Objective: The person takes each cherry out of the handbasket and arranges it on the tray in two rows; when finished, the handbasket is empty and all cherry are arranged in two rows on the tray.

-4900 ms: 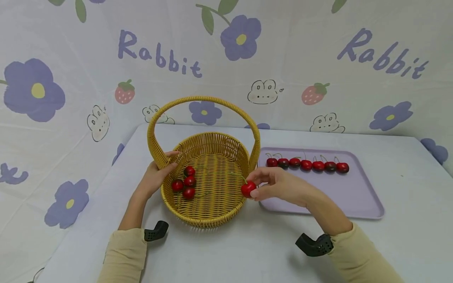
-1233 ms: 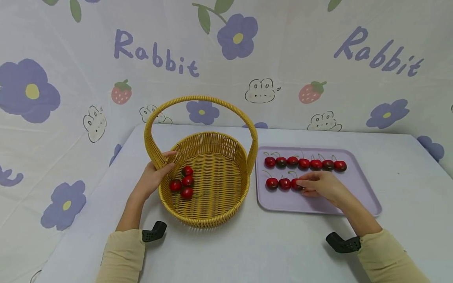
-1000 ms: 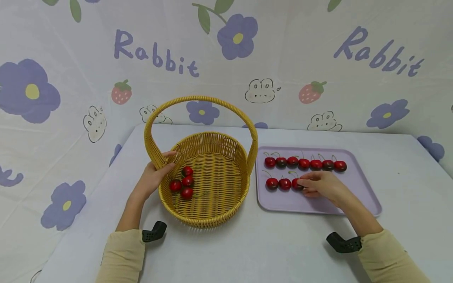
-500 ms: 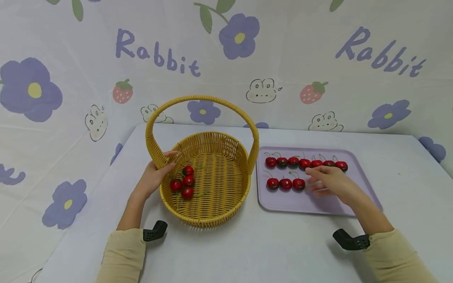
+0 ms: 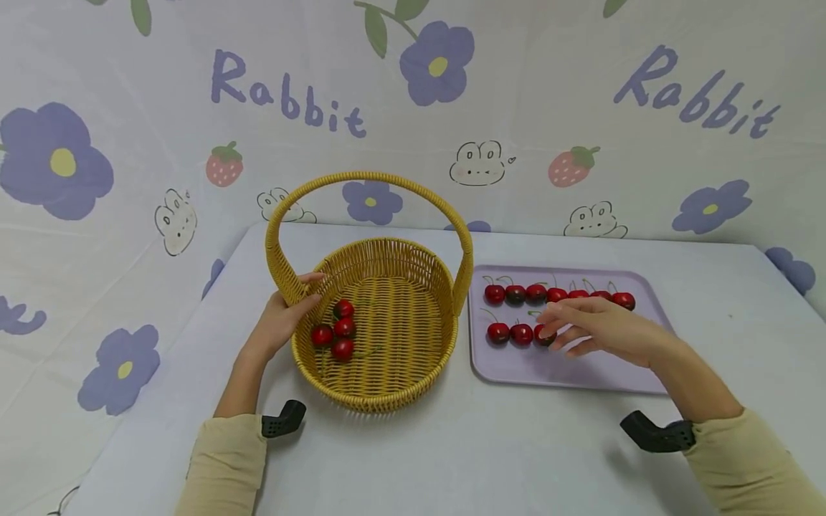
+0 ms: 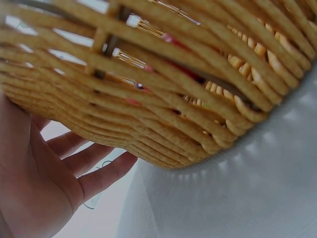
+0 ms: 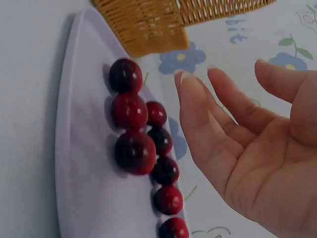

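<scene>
A yellow wicker basket (image 5: pixel 381 401) with a tall arched handle stands left of centre and holds several red cherries (image 5: pixel 343 349) grouped at its left side. At the left rim, by the handle's base, my left hand (image 5: pixel 279 324) grips the basket; in the left wrist view its fingers (image 6: pixel 106 171) reach along the outside of the weave. My right hand (image 5: pixel 609 331) hovers over the lilac tray (image 5: pixel 516 373), fingers apart and holding nothing. Below its fingertips is a front row of three cherries (image 5: pixel 521 334). A longer back row of cherries (image 5: pixel 495 294) is partly hidden by that hand.
Basket and tray stand side by side on a white-covered table (image 5: pixel 452 459). Behind the table hangs a printed cloth (image 5: pixel 413 143) with flowers, strawberries and rabbits. Black wrist mounts (image 5: pixel 658 433) sit at both sleeve cuffs.
Earlier my right hand held a cherry by the basket; then it was at the third front-row cherry, let go and rose. A front row of three now lies on the tray. The left hand stays put.
</scene>
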A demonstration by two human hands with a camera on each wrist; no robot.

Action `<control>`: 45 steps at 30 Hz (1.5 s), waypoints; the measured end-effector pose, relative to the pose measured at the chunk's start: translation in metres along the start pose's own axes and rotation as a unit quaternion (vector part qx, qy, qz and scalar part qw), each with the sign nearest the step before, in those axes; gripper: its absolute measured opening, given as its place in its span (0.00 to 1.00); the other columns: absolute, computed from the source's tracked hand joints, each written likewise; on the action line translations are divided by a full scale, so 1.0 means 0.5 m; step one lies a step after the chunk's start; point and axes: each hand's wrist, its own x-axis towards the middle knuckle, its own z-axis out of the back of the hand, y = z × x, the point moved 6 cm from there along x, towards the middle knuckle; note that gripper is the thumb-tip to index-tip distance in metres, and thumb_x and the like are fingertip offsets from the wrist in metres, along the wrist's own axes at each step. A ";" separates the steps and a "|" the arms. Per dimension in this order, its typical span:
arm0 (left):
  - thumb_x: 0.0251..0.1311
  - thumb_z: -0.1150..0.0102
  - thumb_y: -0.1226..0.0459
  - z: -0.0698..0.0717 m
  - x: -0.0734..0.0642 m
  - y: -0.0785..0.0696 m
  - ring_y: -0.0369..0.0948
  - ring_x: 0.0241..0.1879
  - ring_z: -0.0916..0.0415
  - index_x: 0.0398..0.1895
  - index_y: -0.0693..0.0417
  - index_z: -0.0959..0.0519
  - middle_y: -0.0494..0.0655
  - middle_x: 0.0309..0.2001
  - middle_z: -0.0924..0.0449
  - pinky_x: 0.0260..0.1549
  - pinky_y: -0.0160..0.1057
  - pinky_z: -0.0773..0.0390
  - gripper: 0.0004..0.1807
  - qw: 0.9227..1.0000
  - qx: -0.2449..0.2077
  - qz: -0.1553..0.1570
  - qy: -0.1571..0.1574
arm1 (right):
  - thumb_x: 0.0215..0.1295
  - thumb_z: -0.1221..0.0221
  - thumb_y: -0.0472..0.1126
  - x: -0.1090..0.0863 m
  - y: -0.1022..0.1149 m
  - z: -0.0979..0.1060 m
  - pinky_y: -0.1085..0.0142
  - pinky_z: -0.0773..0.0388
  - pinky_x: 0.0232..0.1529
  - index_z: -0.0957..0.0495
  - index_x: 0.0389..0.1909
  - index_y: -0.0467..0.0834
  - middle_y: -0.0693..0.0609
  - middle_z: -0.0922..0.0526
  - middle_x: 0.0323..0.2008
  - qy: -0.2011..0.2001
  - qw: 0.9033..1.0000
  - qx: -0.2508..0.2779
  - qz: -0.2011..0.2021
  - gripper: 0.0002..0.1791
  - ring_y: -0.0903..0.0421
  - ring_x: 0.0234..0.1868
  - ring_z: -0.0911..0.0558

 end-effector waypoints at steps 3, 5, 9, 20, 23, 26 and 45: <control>0.70 0.52 0.63 0.000 0.001 0.001 0.56 0.66 0.42 0.66 0.58 0.34 0.58 0.68 0.39 0.62 0.60 0.45 0.23 1.000 -0.001 0.000 0.000 | 0.75 0.55 0.49 0.008 0.016 -0.021 0.57 0.21 0.45 0.31 0.58 0.30 0.35 0.23 0.50 0.026 1.000 0.002 0.013 0.26 0.37 0.47 0.22; 0.70 0.52 0.63 0.000 0.000 0.000 0.55 0.66 0.42 0.66 0.58 0.34 0.58 0.68 0.39 0.62 0.59 0.45 0.23 1.000 0.000 -0.001 0.000 | 0.75 0.55 0.49 0.014 0.026 -0.034 0.57 0.21 0.45 0.30 0.57 0.31 0.35 0.24 0.50 0.038 0.999 0.002 0.017 0.25 0.37 0.47 0.23; 0.71 0.52 0.63 0.000 0.000 0.001 0.55 0.67 0.43 0.66 0.58 0.34 0.58 0.68 0.39 0.62 0.59 0.45 0.23 1.000 0.001 -0.001 0.001 | 0.75 0.55 0.50 0.025 0.046 -0.059 0.56 0.21 0.45 0.28 0.56 0.32 0.32 0.25 0.50 0.059 0.998 0.009 0.026 0.25 0.38 0.46 0.22; 0.70 0.52 0.64 0.002 0.000 0.003 0.55 0.66 0.42 0.66 0.59 0.34 0.59 0.67 0.38 0.63 0.58 0.45 0.23 1.000 -0.001 -0.006 0.001 | 0.74 0.53 0.48 0.069 0.103 -0.136 0.55 0.21 0.46 0.27 0.53 0.33 0.33 0.24 0.46 0.109 0.990 0.068 0.058 0.22 0.41 0.43 0.20; 0.71 0.52 0.64 0.001 0.001 0.004 0.55 0.66 0.42 0.66 0.60 0.34 0.59 0.67 0.38 0.63 0.57 0.45 0.23 1.000 0.000 -0.009 0.002 | 0.74 0.53 0.48 0.081 0.118 -0.156 0.55 0.22 0.46 0.27 0.54 0.33 0.35 0.23 0.47 0.124 0.987 0.075 0.069 0.22 0.42 0.43 0.20; 0.71 0.52 0.63 0.002 0.002 0.005 0.55 0.66 0.42 0.66 0.60 0.34 0.58 0.67 0.38 0.63 0.57 0.45 0.23 1.000 0.001 -0.011 0.002 | 0.74 0.53 0.48 0.094 0.130 -0.174 0.54 0.22 0.47 0.27 0.55 0.34 0.34 0.24 0.48 0.134 0.985 0.077 0.071 0.22 0.42 0.45 0.21; 0.70 0.51 0.64 0.003 0.003 0.007 0.56 0.65 0.40 0.66 0.59 0.34 0.61 0.66 0.37 0.62 0.57 0.43 0.23 1.000 0.001 -0.004 -0.003 | 0.75 0.55 0.46 0.179 0.170 -0.262 0.57 0.26 0.54 0.33 0.63 0.34 0.33 0.27 0.56 0.147 0.984 0.076 0.069 0.24 0.38 0.58 0.28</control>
